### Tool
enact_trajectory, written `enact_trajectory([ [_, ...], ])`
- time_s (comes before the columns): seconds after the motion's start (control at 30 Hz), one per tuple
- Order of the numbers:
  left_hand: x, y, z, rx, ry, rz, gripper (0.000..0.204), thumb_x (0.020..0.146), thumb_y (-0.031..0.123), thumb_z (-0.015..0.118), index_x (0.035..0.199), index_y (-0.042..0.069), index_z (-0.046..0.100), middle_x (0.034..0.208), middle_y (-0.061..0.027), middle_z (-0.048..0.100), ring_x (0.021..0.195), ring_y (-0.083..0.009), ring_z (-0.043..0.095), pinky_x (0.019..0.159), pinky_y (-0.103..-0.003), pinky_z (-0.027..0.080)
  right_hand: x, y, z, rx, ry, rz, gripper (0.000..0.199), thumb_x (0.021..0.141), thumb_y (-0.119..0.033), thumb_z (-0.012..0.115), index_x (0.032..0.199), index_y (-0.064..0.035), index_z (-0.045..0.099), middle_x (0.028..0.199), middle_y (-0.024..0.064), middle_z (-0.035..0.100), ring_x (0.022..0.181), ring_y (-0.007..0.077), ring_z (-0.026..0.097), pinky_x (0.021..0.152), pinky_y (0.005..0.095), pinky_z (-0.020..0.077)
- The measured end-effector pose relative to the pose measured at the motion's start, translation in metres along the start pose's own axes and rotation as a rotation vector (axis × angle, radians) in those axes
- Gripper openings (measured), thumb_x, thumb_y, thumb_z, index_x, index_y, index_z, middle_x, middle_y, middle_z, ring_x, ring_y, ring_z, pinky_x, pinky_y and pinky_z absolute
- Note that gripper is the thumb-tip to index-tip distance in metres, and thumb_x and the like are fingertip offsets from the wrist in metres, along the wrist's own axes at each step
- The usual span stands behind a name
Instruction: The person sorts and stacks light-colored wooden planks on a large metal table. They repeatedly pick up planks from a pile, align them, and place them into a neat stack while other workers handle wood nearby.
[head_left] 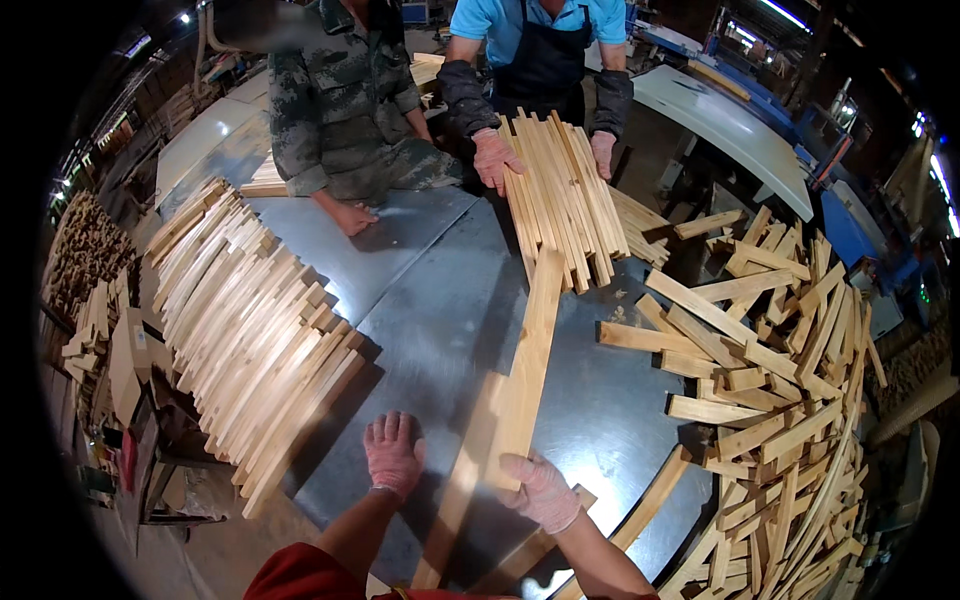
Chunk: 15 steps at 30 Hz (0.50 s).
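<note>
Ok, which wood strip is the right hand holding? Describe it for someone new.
Start at the grey metal table. The strip rises from the right hand at the near edge toward the bundle gathered by a co-worker. Unlike the stacked or heaped strips, it lies alone mid-table.

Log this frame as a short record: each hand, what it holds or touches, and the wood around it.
left hand: gloved, flat on the metal table, holds nothing
right hand: gloved, fingers closed on the near end of a long wooden slat
left of table: neat row of stacked slats
right of table: loose heap of slats
far side: two other people; one steadies a slat bundle
</note>
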<state>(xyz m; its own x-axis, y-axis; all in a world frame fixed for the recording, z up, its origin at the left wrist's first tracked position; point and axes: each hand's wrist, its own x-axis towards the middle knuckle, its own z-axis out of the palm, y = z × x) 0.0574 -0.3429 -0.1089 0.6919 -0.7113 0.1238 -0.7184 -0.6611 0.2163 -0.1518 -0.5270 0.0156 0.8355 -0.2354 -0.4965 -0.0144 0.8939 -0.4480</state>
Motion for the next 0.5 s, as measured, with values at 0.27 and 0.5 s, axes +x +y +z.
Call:
enact_trajectory([
  [0.27,-0.002,0.005,-0.003,0.021,-0.016,-0.025,0.065,0.092,0.038,0.065,0.148,0.007,0.050,0.153,-0.0170,0.049,0.146,-0.0413,0.040,0.125,-0.059,0.024,-0.023,0.043,0.003,-0.018,-0.112,0.085,0.049,0.099,-0.023,0.074,0.142,-0.0099,0.056,0.103,-0.0003,0.063,0.076,0.0092,0.057,0.062,0.0188,0.0416],
  [0.5,-0.001,0.002,0.003,0.059,0.019,0.002,0.066,0.092,0.037,0.065,0.149,0.008,0.050,0.153,-0.0165,0.049,0.146,-0.0412,0.040,0.124,-0.058,0.025,-0.037,0.055,0.004,-0.246,-0.009,0.047,0.029,0.103,-0.025,0.070,0.129,-0.0128,0.067,0.096,-0.0010,0.064,0.074,0.0094,0.057,0.061,0.0237,0.0453],
])
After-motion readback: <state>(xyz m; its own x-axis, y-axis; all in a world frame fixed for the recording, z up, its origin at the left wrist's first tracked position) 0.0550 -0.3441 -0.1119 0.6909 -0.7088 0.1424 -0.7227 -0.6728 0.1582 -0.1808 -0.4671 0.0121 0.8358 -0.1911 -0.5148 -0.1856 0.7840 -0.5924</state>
